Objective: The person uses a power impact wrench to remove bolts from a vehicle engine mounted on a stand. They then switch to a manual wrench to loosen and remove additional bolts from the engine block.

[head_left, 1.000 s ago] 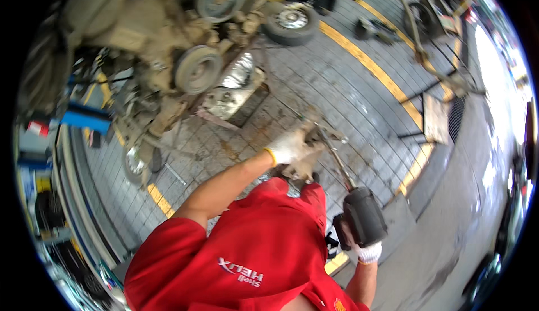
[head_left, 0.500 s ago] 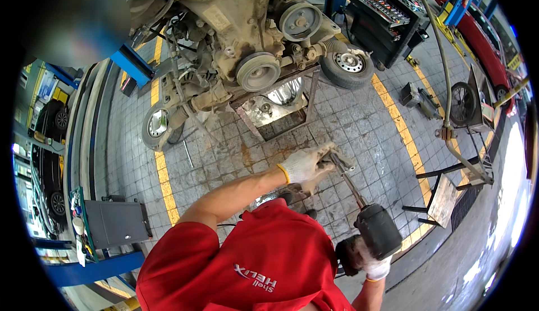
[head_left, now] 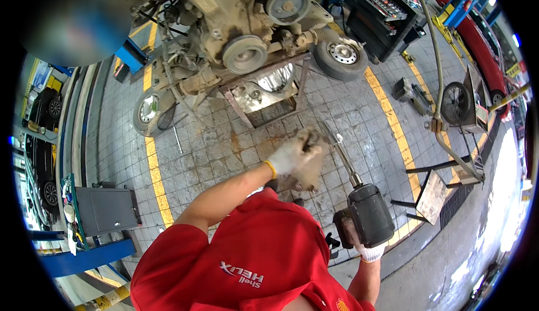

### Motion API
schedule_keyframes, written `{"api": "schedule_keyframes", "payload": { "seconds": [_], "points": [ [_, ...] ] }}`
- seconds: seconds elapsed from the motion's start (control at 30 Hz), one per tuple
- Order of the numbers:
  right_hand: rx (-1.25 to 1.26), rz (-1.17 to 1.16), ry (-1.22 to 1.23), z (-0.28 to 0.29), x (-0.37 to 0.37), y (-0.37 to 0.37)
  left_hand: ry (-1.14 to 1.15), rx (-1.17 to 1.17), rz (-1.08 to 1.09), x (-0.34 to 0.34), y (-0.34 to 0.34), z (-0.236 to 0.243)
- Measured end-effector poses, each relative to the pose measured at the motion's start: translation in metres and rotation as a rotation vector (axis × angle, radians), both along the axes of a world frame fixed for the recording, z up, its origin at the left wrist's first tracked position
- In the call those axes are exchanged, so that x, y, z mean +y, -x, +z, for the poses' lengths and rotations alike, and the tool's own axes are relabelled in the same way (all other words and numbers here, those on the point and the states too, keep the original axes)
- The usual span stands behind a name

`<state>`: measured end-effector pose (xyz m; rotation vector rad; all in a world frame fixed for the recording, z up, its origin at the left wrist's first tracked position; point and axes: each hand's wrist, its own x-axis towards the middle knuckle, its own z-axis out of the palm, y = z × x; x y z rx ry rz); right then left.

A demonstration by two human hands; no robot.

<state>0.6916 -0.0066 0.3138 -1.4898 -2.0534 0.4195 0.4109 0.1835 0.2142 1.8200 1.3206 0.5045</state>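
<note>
My left hand (head_left: 292, 152), in a white glove with a yellow cuff, is closed on a dirty grey-brown metal bracket (head_left: 310, 170) held out in front of my chest. Its exact shape is partly hidden by the fingers. At my right side, my gloved right hand (head_left: 368, 250) grips a black impact wrench (head_left: 371, 214) by the handle. A long steel extension (head_left: 347, 162) runs from the wrench up and to the left, its tip a little right of the bracket and apart from it. Ahead stands a dusty engine (head_left: 219, 13) with a lower pulley (head_left: 245, 54).
A metal frame (head_left: 300, 89) stands beneath the engine, between two wheels (head_left: 341, 58). At far right are an open tool cart (head_left: 373, 2) and a hanging hose (head_left: 435, 75). A small stool (head_left: 432, 196) stands to my right, a grey cabinet (head_left: 106, 210) to my left.
My left hand has drawn the bracket away from the extension's tip, leftward. The wrench has swung slightly up and left and points more upright. The view has shifted a little.
</note>
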Motion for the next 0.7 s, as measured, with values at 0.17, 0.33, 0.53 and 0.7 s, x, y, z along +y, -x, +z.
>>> {"api": "schedule_keyframes", "payload": {
  "seconds": [0.17, 0.33, 0.53, 0.7],
  "points": [
    [0.277, -0.177, 0.205, -0.022, -0.022, -0.018, 0.309, -0.205, 0.102, 0.013, 0.029, -0.016],
    [0.391, -0.312, 0.389, -0.028, -0.031, -0.02, 0.349, -0.505, 0.325, 0.018, 0.047, -0.074],
    [0.169, -0.23, 0.326, -0.066, -0.035, -0.027, 0.604, -0.681, 0.7, 0.029, 0.069, -0.127],
    [0.191, -0.259, 0.433, -0.1, -0.024, -0.009, 0.689, -0.837, 0.989, 0.08, 0.108, -0.223]
  ]
}}
